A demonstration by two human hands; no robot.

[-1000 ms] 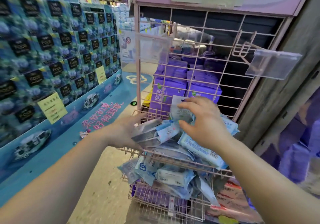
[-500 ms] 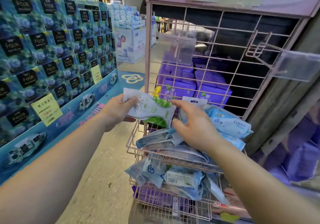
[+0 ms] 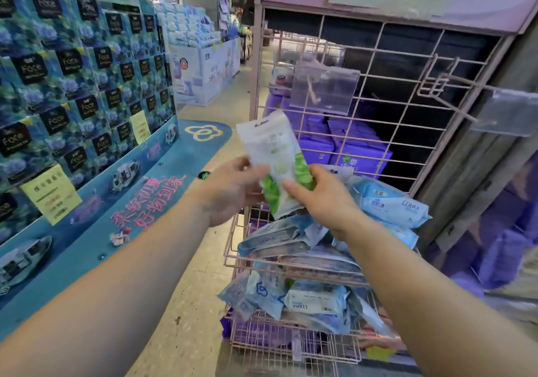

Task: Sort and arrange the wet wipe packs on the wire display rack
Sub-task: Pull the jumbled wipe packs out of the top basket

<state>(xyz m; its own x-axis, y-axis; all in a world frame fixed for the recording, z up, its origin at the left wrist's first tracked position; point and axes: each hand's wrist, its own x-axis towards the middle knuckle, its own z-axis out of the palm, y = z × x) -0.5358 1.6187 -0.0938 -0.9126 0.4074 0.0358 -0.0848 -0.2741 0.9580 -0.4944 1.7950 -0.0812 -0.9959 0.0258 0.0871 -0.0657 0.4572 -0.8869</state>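
At centre frame, a person's left hand (image 3: 233,190) and right hand (image 3: 323,199) both pinched a green-and-white wipe pack (image 3: 275,158), held upright above the pink wire rack (image 3: 378,65) and its jumbled blue packs (image 3: 390,204). The soft, light pouch looked slippery; its lower edges appeared the surest hold.

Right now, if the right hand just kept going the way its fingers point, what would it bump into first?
The right hand points up-left and already pinches the green-and-white pack. Past that, likely the left hand gripping the same pack, though depth is uncertain.
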